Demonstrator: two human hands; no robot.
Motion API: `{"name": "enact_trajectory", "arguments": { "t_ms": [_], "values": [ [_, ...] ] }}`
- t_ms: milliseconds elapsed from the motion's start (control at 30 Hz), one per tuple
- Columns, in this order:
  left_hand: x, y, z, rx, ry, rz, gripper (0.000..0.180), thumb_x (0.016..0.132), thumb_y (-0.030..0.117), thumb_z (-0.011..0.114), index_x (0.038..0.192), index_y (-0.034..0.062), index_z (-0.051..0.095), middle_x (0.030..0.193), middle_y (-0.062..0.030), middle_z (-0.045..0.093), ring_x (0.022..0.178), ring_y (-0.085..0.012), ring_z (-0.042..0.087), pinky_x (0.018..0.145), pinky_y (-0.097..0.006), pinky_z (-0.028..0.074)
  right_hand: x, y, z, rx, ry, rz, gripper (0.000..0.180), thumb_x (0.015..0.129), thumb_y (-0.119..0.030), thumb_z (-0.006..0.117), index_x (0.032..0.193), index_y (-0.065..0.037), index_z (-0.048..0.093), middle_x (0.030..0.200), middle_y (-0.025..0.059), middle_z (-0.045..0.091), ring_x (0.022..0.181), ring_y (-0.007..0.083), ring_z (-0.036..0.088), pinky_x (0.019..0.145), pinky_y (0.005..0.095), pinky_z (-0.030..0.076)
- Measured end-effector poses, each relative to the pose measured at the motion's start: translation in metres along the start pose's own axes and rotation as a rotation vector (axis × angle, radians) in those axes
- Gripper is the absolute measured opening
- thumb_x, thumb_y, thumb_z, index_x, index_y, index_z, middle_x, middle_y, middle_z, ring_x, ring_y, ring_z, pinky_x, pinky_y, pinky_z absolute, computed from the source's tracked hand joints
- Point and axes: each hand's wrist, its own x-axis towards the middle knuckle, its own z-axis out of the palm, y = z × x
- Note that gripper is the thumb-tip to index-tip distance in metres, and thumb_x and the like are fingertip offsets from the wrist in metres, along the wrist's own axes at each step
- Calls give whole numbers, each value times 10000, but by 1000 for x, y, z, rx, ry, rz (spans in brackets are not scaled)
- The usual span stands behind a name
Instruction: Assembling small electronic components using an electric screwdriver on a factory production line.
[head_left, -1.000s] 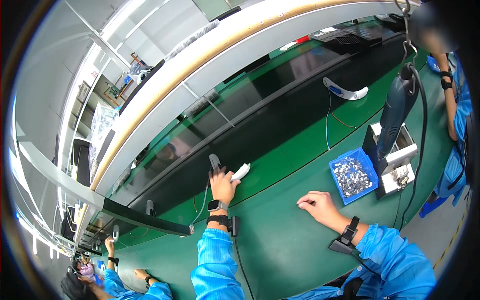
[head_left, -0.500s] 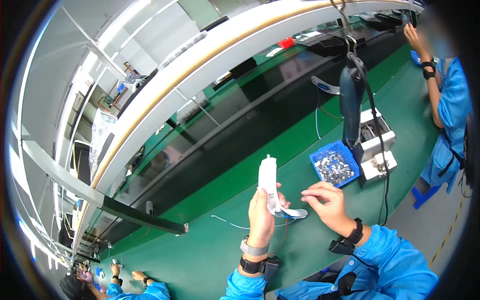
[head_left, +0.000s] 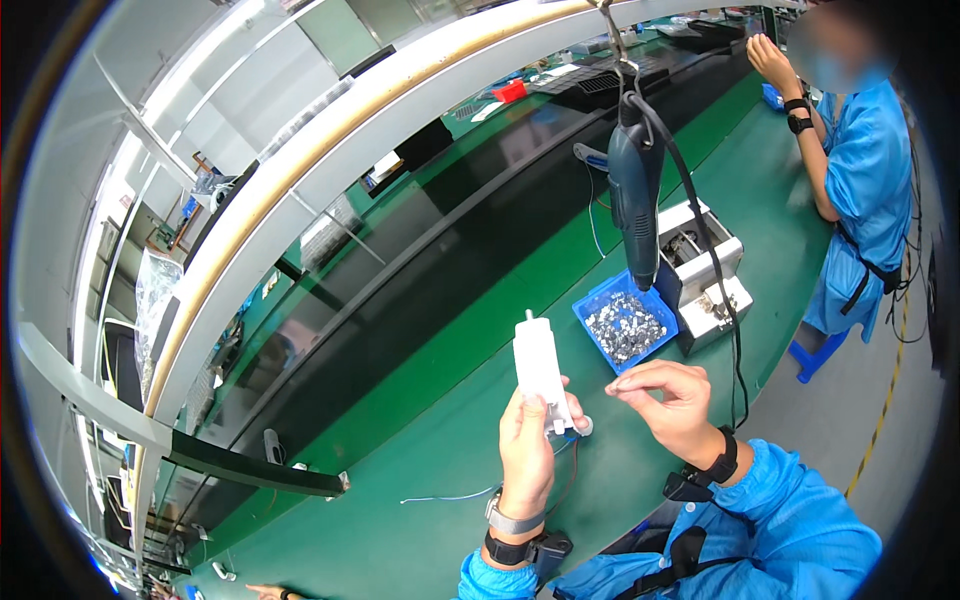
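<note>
My left hand (head_left: 526, 458) is wrapped round a white plastic housing (head_left: 539, 355), a long narrow piece held upright with a short pin at its top. Blue and dark wires (head_left: 450, 497) trail from its lower end over the bench. My right hand (head_left: 672, 402) hovers just to the right of the housing, apart from it, with thumb and index fingertips pinched together. What lies in that pinch, if anything, is too small to make out. Beyond the right hand stands a blue bin (head_left: 597, 343) holding many small metal pieces (head_left: 625, 328).
An electric screwdriver (head_left: 637, 190) hangs on a hook over the bin, its cable looping down on the right. Beside the bin sits a metal box-shaped device (head_left: 700, 240). A dark conveyor belt (head_left: 430, 265) runs behind the green bench. A co-worker (head_left: 860, 190) is at the far right.
The view has shifted, so bin and screwdriver appear farther left. My left hand has turned the housing, and its curved lower piece is now mostly hidden. The right hand stays pinched.
</note>
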Motion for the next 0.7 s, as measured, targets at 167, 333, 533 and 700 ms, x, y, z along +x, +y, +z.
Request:
{"name": "enact_trajectory", "arguments": {
  "t_ms": [167, 333, 533, 700],
  "values": [
    [1, 2, -1, -24, -118, -65, 419, 1063, 322, 377, 1147, -41, 568, 853, -121, 651, 745, -206, 642, 728, -353, 531, 12, 1, 22, -6, 9, -59, 116, 784, 73, 733, 881, 18, 705, 871, 124, 717, 782, 191, 702, 689, 294, 554],
    [2, 3, -12, 44, -229, -51, 378, 1070, 287, 388, 1172, -28, 569, 930, -109, 669, 828, -179, 669, 774, -309, 550, 13, -2, 34, -62, -8, -109, 142, 770, 77, 728, 879, -14, 718, 884, 78, 647, 746, 164, 639, 650, 284, 516],
    [-6, -4, -8, 29, -166, -27, 385, 1070, 282, 387, 1238, -32, 532, 1011, -108, 661, 867, -180, 667, 804, -316, 545, 6, -6, 41, -53, -14, 1, 137, 766, 61, 738, 870, -28, 727, 891, 66, 647, 772, 157, 622, 660, 287, 499],
    [-12, -9, 7, -67, -71, 25, 425, 1067, 249, 394, 1387, -30, 421, 1261, -113, 557, 1129, -188, 563, 981, -335, 452, 10, -5, 37, -123, -27, -97, 136, 744, 21, 771, 855, -45, 729, 900, 62, 650, 803, 186, 611, 706, 311, 491]
  ]
}}
